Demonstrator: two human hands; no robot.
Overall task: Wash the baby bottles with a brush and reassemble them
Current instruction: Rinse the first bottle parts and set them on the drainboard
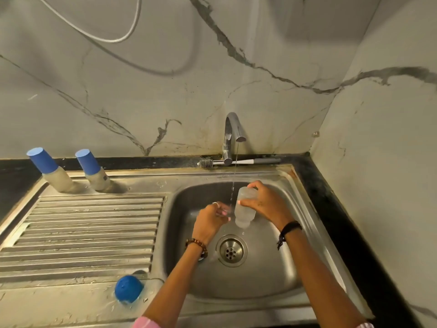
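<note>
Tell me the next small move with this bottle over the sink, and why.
Probably tip the clear bottle mouth-up under the tap's stream. The right hand holds it neck-down over the drain, so it looks emptied, and the water falls just left of it, near the left hand. The bottle brush lies unused behind the tap.

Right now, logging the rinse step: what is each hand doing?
Left hand: fingers curled under the tap's stream; whether it holds anything cannot be told.
Right hand: gripping the clear bottle.
</note>
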